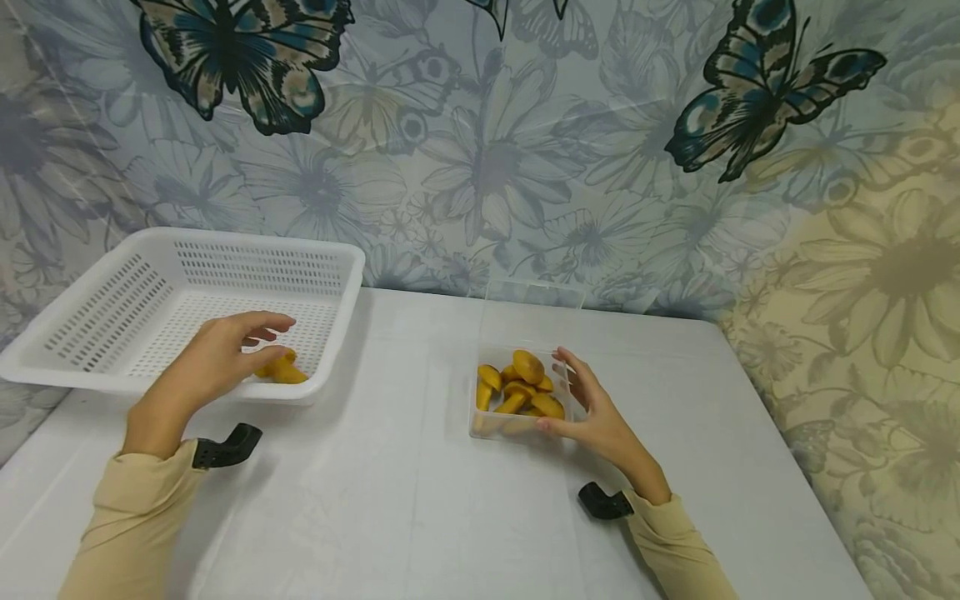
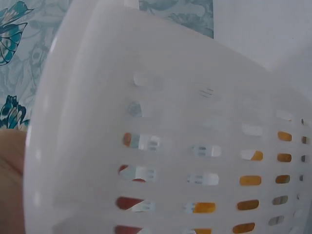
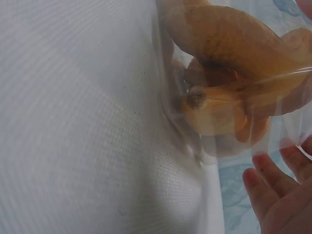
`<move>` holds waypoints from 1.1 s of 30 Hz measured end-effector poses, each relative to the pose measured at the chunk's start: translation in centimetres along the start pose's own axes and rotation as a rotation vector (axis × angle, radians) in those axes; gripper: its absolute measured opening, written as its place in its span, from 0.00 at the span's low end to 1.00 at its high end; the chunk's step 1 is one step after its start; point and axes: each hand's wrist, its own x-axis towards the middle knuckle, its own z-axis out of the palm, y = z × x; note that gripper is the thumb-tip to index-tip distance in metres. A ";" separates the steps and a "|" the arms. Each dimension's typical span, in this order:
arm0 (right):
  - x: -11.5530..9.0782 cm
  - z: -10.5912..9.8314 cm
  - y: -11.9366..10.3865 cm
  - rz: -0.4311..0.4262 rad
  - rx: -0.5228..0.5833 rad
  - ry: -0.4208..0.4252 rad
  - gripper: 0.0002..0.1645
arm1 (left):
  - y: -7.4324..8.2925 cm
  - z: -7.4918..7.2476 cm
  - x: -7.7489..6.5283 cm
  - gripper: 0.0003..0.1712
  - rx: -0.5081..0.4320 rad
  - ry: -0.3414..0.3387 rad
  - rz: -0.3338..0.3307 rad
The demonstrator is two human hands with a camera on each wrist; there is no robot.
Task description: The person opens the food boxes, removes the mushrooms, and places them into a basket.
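In the head view my left hand (image 1: 213, 362) reaches over the near rim of a white perforated basket (image 1: 341, 321). Its thumb lies right at the yellow-brown mushrooms (image 1: 288, 372) in the basket's near right corner, with the fingers spread above them. Through the basket's slots, the left wrist view shows orange-yellow patches of mushroom (image 2: 250, 181). My right hand (image 1: 600, 417) holds a clear plastic box (image 1: 483, 427) at its right side, thumb at the front corner and fingers along the side wall. Several yellow-brown mushrooms (image 1: 517, 392) lie piled inside; the right wrist view shows them through the wall.
The box's clear lid (image 1: 534, 293) stands raised behind it, near the wall. A white cloth covers the table (image 1: 360, 500). Flower-and-butterfly fabric (image 1: 495, 167) hangs behind the table. Each wrist carries a black mount (image 1: 228, 447).
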 end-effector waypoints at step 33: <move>0.1 0.1 0.1 -0.011 0.020 0.016 0.61 | 7.5 4.7 1.6 0.27 -0.090 0.099 0.332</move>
